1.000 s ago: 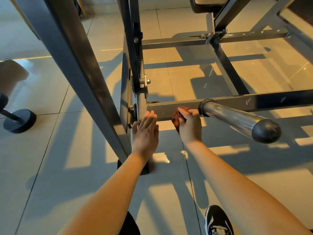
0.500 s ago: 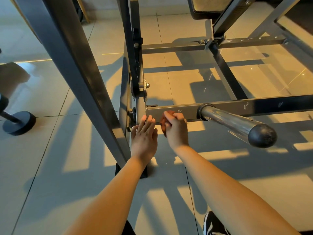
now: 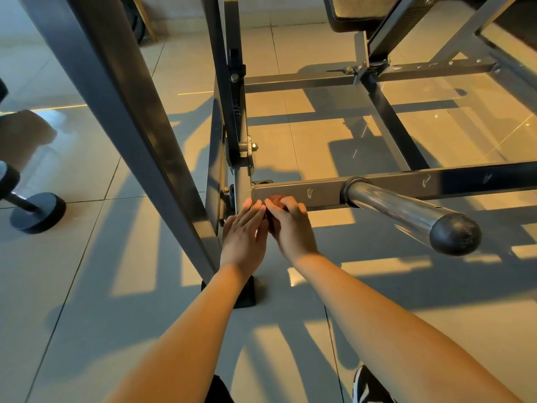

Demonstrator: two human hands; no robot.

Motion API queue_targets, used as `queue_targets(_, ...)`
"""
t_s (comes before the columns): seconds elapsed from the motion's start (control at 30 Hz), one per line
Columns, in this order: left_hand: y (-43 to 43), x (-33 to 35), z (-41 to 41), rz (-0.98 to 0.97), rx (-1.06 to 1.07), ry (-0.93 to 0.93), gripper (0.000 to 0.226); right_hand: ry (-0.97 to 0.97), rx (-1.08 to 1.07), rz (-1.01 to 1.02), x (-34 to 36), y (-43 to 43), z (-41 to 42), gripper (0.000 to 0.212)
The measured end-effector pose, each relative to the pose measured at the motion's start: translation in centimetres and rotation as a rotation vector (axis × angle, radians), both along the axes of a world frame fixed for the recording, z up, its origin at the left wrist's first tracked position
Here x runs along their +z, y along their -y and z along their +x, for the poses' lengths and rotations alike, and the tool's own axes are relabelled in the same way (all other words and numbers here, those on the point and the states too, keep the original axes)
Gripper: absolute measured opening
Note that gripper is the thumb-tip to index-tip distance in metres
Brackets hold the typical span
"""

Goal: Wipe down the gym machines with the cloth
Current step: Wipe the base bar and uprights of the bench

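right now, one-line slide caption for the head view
Right hand holds a reddish-brown cloth to the grey steel crossbar, left hand flat beside it.

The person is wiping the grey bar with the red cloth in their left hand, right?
No. The head view shows the red cloth in the right hand, pressed on the grey bar. The left hand lies flat beside it, holding nothing.

A dark dumbbell (image 3: 35, 210) lies on the shiny tiled floor (image 3: 87, 286); far right of the dumbbell, at the bottom edge, a black and white shoe (image 3: 367, 386) peeks in.
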State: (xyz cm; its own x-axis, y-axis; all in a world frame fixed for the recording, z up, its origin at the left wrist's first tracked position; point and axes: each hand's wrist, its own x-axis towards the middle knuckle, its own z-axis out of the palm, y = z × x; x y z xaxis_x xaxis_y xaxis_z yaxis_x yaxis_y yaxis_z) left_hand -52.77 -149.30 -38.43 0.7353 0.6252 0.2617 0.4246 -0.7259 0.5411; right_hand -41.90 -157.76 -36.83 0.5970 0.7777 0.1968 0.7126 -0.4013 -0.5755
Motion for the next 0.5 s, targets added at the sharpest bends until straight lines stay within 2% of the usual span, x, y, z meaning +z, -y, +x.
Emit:
queue_targets(0.07, 0.1, -0.1, 0.0, 0.012, 0.0, 0.0, 0.044, -0.011, -0.029, 0.018, -0.3, 1.1, 1.1, 0.039)
queue_targets(0.17, 0.7, -0.2, 0.1, 0.048, 0.012, -0.017, 0.056, -0.074, -0.202, 0.057, -1.3, 2.5, 2.8, 0.04)
queue_targets(0.23, 0.8, -0.1, 0.2, 0.049, 0.011, -0.02, 0.059, -0.079, -0.166, 0.053, -1.2, 1.6, 1.8, 0.04)
queue_targets(0.33, 0.7, -0.1, 0.1, 0.05, -0.007, -0.057, 0.06, -0.13, -0.035, 0.083, -0.5, 0.0, -0.5, 0.028)
queue_targets(0.4, 0.6, 0.0, 0.1, 0.047, -0.017, -0.071, 0.061, -0.094, 0.013, 0.076, -0.3, 0.6, -0.3, 0.03)
queue_targets(0.43, 0.6, 0.0, 0.1, 0.046, -0.011, -0.063, 0.061, -0.079, 0.009, 0.062, -0.5, 1.2, 0.4, 0.032)
queue_targets(0.5, 0.8, -0.3, 0.0, 0.08, 0.003, -0.066, 0.061, -0.17, -0.073, 0.08, -0.9, 2.3, 1.7, 0.029)
